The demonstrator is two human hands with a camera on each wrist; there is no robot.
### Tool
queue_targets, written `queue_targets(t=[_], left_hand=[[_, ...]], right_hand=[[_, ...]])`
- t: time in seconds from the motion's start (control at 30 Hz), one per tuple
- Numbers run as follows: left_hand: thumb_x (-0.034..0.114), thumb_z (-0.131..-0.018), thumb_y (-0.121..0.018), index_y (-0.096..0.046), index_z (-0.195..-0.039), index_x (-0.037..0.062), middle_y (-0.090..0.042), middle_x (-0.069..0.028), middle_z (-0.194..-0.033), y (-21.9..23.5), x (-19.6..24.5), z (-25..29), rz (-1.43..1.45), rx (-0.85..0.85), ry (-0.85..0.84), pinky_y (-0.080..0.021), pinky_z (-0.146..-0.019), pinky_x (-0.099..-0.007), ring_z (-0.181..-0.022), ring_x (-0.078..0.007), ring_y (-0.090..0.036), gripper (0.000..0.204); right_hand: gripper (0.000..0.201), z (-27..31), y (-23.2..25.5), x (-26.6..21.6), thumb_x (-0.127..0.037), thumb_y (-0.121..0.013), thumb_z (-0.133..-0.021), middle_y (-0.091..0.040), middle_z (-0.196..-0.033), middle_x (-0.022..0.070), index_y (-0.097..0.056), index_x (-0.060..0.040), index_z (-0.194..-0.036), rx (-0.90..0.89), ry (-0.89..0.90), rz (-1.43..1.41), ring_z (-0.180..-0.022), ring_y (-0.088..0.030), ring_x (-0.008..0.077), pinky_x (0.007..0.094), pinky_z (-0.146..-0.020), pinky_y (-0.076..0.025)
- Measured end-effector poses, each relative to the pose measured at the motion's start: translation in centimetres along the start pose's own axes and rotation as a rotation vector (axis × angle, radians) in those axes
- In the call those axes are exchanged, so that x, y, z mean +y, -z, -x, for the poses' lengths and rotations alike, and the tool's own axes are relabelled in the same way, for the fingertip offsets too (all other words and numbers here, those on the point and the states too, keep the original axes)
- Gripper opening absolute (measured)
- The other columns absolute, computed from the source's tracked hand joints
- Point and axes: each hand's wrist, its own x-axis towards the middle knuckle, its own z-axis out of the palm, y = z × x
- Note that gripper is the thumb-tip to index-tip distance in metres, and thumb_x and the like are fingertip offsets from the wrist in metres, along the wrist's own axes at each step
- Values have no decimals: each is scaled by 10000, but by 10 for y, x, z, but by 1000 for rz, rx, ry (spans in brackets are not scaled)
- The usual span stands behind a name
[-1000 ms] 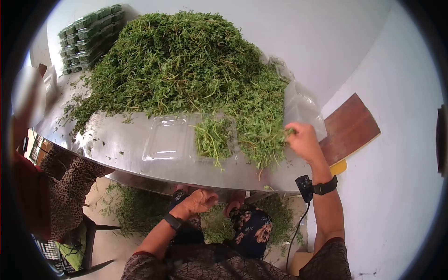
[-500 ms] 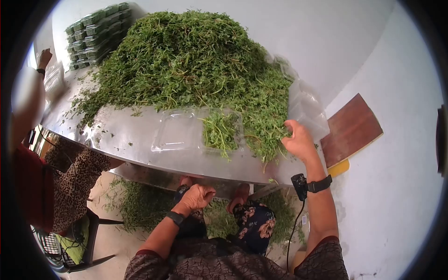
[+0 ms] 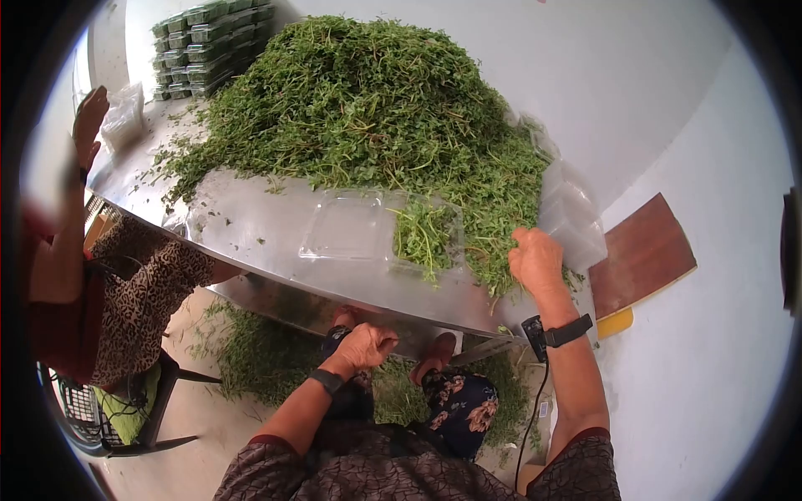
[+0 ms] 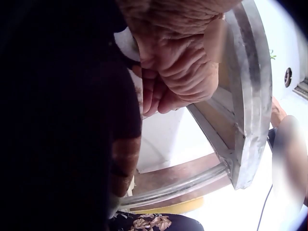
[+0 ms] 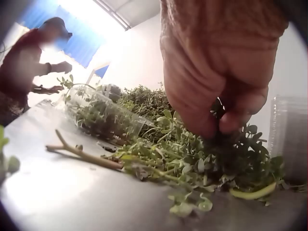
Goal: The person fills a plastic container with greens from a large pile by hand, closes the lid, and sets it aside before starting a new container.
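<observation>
My right hand (image 3: 536, 257) is at the right edge of the heap of leafy greens (image 3: 359, 108), beside stacked clear plastic boxes (image 3: 571, 213). In the right wrist view its thumb and fingertips come together on green sprigs (image 5: 197, 156). An opened clear clamshell box (image 3: 342, 225) lies in front of the heap, its right half partly filled with loose greens (image 3: 424, 234) and some stems over the rim. My left hand (image 3: 365, 345) hangs before the table's front edge, fingers loosely curled and holding nothing, as the left wrist view also shows.
Filled clear boxes (image 3: 209, 46) are stacked at the far left of the metal table (image 3: 251, 217). Another person's raised hand (image 3: 89, 125) is near more clear boxes (image 3: 124, 117). A brown board (image 3: 643, 250) leans at right. Greens (image 3: 267, 359) lie on the floor.
My right hand, which held up a sprig and then had thumb and forefinger apart, has lowered its fingertips into the greens. The other person's hand has risen; the view has shifted.
</observation>
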Motion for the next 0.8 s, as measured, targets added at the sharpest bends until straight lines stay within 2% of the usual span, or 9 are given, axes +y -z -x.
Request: queue_targets(t=[0.07,0.17,0.23,0.27,0.33,0.43,0.47,0.53,0.8], left_hand=[[183,-801,-615,-670,-898,75,-649,-188,-774,2,1,-1,26,-7,18,-511,-673,-434,-760,-388,-628,155],[177,-797,-613,-670,-894,69,-650,-184,-773,3,2,-1,-11,20,-3,-512,-674,-435,-755,-387,-629,156],[178,-799,-613,-669,-891,64,-650,-185,-772,5,3,-1,-3,23,-12,-512,-674,-435,-753,-387,-629,158],[179,-800,-613,-668,-889,59,-650,-185,-771,6,5,-1,4,26,-13,-512,-674,-436,-751,-387,-629,160],[180,-802,-612,-670,-889,57,-649,-186,-768,7,9,-1,5,29,-7,-512,-674,-436,-750,-387,-629,162],[181,-806,-612,-672,-891,54,-646,-190,-765,10,10,0,-9,35,-4,-511,-673,-437,-750,-387,-628,164],[181,-808,-613,-673,-891,53,-645,-192,-764,9,10,0,-17,47,-10,-510,-672,-438,-751,-387,-628,164],[179,-808,-612,-675,-891,53,-644,-193,-762,9,9,-1,-16,43,-7,-510,-674,-438,-753,-387,-628,163],[184,-808,-616,-677,-895,52,-644,-198,-766,5,2,1,13,52,-14,-511,-681,-440,-754,-390,-627,170]], right_hand=[[201,-4,10,1,-122,-656,-689,-618,-741,212,-683,-41,-870,30,-40,-12,-664,-598,402,477,-615,-489],[210,-10,25,9,-79,-649,-694,-624,-748,233,-687,-39,-897,175,-154,-231,-622,-593,377,458,-608,-488],[192,-14,34,18,-22,-639,-721,-659,-729,190,-683,-6,-907,249,-255,-557,-541,-578,254,367,-532,-475],[192,-12,39,19,-22,-639,-721,-659,-729,190,-683,-6,-907,254,-257,-547,-541,-578,254,367,-532,-475],[108,-10,60,4,6,-645,-747,-644,-680,83,-674,24,-850,110,-428,-958,-506,-527,124,261,-473,-425],[82,-5,55,8,3,-648,-778,-599,-665,8,-663,35,-852,71,-433,-935,-498,-512,55,190,-422,-371],[82,-6,58,8,3,-648,-778,-599,-665,8,-663,35,-852,72,-429,-931,-498,-512,55,190,-422,-371],[112,-6,66,3,2,-642,-805,-587,-640,16,-644,40,-911,93,-499,-1203,-484,-519,54,176,-385,-352],[223,-12,64,-52,2,-657,-818,-614,-699,76,-597,66,-1024,-15,-433,-1492,-525,-580,86,179,-362,-389]])
